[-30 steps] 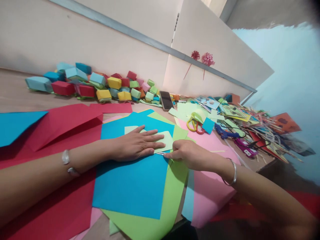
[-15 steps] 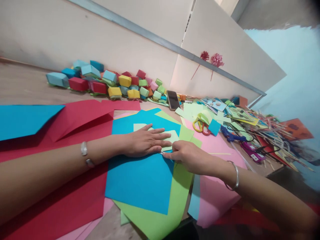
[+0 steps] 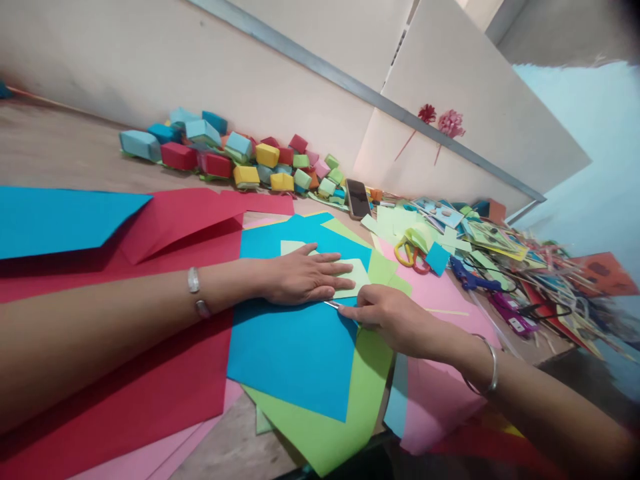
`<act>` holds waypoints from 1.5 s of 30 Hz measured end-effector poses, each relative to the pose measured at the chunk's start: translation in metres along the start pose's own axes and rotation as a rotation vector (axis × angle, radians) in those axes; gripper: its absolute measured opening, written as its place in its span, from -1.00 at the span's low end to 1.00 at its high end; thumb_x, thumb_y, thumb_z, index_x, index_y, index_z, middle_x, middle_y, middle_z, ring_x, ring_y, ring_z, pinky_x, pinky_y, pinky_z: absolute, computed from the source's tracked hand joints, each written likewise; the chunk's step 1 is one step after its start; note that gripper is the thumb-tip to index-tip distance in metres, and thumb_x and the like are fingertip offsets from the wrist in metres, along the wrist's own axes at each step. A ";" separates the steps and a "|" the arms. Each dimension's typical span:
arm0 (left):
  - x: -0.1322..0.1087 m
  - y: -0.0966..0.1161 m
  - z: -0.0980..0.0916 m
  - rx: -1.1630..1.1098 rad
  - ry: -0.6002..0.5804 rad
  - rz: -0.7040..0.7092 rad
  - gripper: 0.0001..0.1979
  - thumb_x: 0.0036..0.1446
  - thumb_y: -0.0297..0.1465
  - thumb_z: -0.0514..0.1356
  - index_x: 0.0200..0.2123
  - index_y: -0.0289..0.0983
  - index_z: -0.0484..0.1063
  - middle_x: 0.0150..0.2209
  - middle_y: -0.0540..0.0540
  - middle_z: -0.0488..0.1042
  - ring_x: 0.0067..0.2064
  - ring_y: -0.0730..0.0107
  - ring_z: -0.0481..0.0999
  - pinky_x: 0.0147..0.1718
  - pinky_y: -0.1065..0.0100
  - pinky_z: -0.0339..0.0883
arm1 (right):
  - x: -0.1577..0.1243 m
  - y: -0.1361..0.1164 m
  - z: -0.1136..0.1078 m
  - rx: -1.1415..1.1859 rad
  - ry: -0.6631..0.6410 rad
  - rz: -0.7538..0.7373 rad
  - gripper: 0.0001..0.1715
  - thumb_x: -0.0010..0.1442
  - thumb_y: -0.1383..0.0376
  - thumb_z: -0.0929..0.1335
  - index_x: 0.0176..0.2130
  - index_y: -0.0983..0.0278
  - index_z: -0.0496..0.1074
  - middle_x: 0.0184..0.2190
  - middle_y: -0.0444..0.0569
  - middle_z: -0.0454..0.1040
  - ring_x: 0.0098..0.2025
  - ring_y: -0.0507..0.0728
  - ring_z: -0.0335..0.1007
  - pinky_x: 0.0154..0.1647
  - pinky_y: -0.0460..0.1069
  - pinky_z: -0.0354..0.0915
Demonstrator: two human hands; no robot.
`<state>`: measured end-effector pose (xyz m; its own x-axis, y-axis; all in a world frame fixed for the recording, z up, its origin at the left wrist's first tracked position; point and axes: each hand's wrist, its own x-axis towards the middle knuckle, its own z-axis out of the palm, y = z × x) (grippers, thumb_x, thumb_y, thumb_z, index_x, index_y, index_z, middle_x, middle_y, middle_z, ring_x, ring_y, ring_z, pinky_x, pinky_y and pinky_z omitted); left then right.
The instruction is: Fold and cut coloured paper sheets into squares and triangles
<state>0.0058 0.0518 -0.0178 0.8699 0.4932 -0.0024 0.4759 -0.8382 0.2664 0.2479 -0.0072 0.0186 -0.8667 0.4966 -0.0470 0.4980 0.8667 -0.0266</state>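
My left hand (image 3: pixel 305 275) lies flat with fingers spread on a pale green paper piece (image 3: pixel 360 275), pressing it onto a blue sheet (image 3: pixel 295 360). Just right of it, my right hand (image 3: pixel 387 315) is closed, its index finger stretched along a thin silvery blade-like tool (image 3: pixel 331 304). The tool's tip lies at the near edge of the pale green piece, close to my left thumb. Most of the tool is hidden in my right hand. Under the blue sheet is a larger green sheet (image 3: pixel 373 373).
Red sheets (image 3: pixel 165 373) spread to the left. Folded paper boxes (image 3: pixel 245 157) stand along the wall by a phone (image 3: pixel 357 199). To the right are scissors (image 3: pixel 404 252), a blue glue gun (image 3: pixel 470 275), a purple power strip (image 3: pixel 513 313) and pink sheets (image 3: pixel 440 373).
The view has shifted, so everything sits slightly further right. My right hand has drawn back a little from my left thumb, showing more of the tool. My left hand stays on the paper.
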 end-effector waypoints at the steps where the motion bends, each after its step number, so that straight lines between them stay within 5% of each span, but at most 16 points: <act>1: 0.000 0.000 -0.001 0.003 -0.005 0.000 -0.49 0.41 -0.11 -0.19 0.36 0.06 0.10 0.46 0.01 -0.12 0.47 0.02 -0.17 0.32 -0.20 -0.38 | 0.000 0.000 0.001 0.001 -0.004 0.001 -0.53 0.34 0.44 0.28 0.19 0.23 0.43 -0.32 0.00 0.39 -0.35 0.07 0.18 -0.37 -0.05 0.04; 12: 0.000 0.002 -0.001 0.024 -0.007 -0.005 -0.49 0.41 -0.14 -0.21 0.36 0.04 0.11 0.46 0.01 -0.09 0.46 0.06 -0.14 0.32 -0.15 -0.35 | 0.032 -0.041 -0.003 0.024 -0.007 -0.079 -0.63 0.39 0.28 0.26 0.11 0.21 0.49 -0.37 -0.03 0.34 -0.41 0.05 0.06 -0.44 -0.05 0.01; 17: -0.001 0.003 0.001 0.075 0.105 -0.012 -0.48 0.40 -0.15 -0.15 0.38 0.00 0.09 0.44 -0.06 0.04 0.45 -0.03 -0.10 0.30 -0.16 -0.34 | 0.010 -0.036 -0.013 0.062 0.062 -0.078 -0.53 0.32 0.45 0.25 0.14 0.15 0.45 -0.36 -0.04 0.36 -0.38 0.06 0.18 -0.38 -0.06 0.16; 24: 0.005 0.001 0.004 0.162 0.255 0.056 -0.44 0.28 -0.48 -0.04 0.34 -0.17 0.15 0.20 -0.25 0.41 0.21 0.01 0.34 0.21 -0.12 -0.04 | -0.042 0.011 -0.033 0.099 0.269 0.305 -0.52 0.29 0.50 0.24 0.09 0.22 0.51 -0.32 0.01 0.44 -0.31 0.09 0.39 -0.28 -0.02 0.30; 30: 0.003 -0.003 0.008 0.052 0.454 0.071 -0.34 0.10 -0.58 0.03 0.29 -0.26 0.10 0.08 -0.26 0.36 0.11 0.09 0.34 0.07 0.17 0.24 | -0.050 0.035 -0.017 -0.045 0.210 0.524 -0.49 0.21 0.54 0.27 0.05 0.25 0.55 -0.30 0.05 0.46 -0.31 0.12 0.38 -0.31 -0.01 0.24; 39: 0.002 -0.011 0.021 0.011 0.566 0.048 -0.36 0.02 -0.60 0.00 0.21 -0.19 0.08 0.07 -0.18 0.30 0.14 0.11 0.25 0.12 0.11 0.22 | -0.014 -0.004 -0.007 -0.190 0.072 0.335 -0.47 0.26 0.49 0.27 0.12 0.13 0.50 -0.36 -0.01 0.36 -0.40 0.07 0.14 -0.43 -0.04 -0.02; 45: 0.007 -0.012 0.024 0.031 0.541 -0.038 -0.41 0.04 -0.59 -0.02 0.19 -0.23 0.13 0.06 -0.19 0.35 0.15 0.13 0.26 0.14 0.07 0.21 | 0.013 -0.028 -0.002 -0.094 -0.004 0.227 -0.49 0.23 0.44 0.31 0.14 0.15 0.46 -0.30 0.01 0.38 -0.35 0.09 0.15 -0.40 -0.04 0.03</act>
<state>0.0096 0.0598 -0.0438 0.6649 0.5660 0.4873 0.5167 -0.8197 0.2470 0.2224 -0.0252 0.0202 -0.7325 0.6793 -0.0454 0.6753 0.7334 0.0785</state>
